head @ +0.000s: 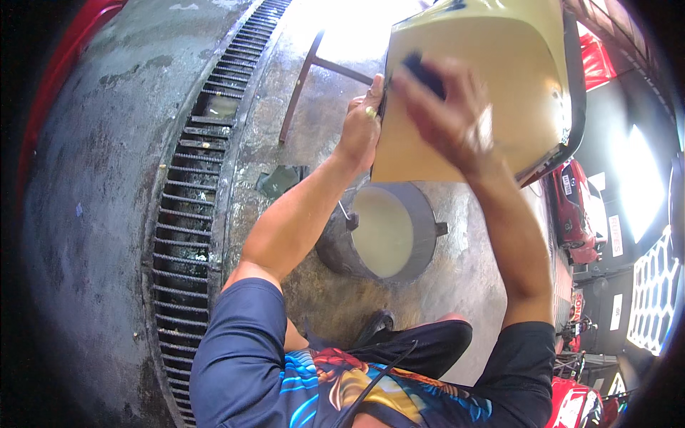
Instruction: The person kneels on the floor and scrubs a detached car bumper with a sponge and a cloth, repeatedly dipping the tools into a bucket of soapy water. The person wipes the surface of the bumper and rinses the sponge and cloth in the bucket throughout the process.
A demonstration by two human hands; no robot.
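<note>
A yellowish-gold painted panel [481, 64], which looks like a car body part, stands tilted in front of me. My left hand [361, 128] grips its left edge, thumb up, with a ring on one finger. Blurred by motion, my right hand [449, 107] is over the panel's face and holds a dark pad or block [424, 74] against or just above it. Exactly what the pad is cannot be made out. Below the panel, a dark bucket [340, 249] with cloudy pale liquid [382, 230] stands on the wet floor.
A floor drain with a metal bar grate [184, 230] runs along my left. Beside it lies a dark green sheet or cloth piece [281, 180]. A brown metal frame [299, 88] stands behind the panel's left edge. Red cars [575, 208] are parked at the far right.
</note>
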